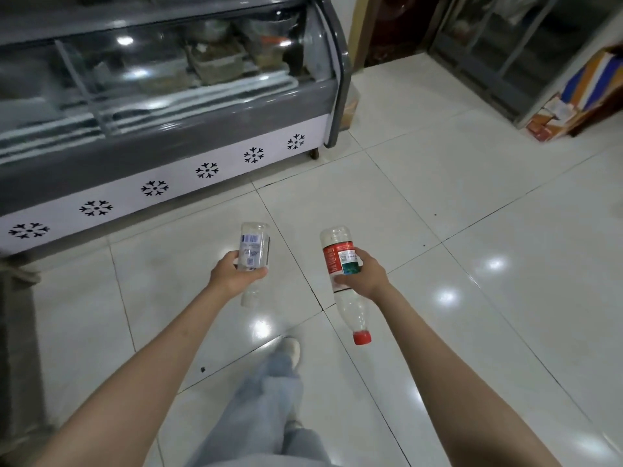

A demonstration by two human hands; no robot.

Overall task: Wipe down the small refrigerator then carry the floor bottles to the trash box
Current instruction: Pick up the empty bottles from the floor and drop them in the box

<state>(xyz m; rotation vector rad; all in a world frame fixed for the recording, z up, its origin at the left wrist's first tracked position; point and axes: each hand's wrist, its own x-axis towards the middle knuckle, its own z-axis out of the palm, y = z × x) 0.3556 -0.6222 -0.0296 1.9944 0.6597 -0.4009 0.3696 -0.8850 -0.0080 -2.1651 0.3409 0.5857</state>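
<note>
My left hand (232, 276) grips a clear plastic bottle (254, 244) with a blue-and-white label, held out in front of me with its neck pointing down toward me. My right hand (365, 276) grips a second clear bottle (338, 257) around its red-and-green label. That bottle tilts with its red cap (362, 338) lowest, nearest to me. Both bottles look empty and hang above the white tiled floor (472, 264). No trash box shows in view.
A long grey display refrigerator (168, 146) with a curved glass front and a white snowflake panel fills the upper left. Stacked cardboard and boxes (580, 96) sit at the far right by a glass cabinet. My leg and shoe (290, 352) step forward on the floor.
</note>
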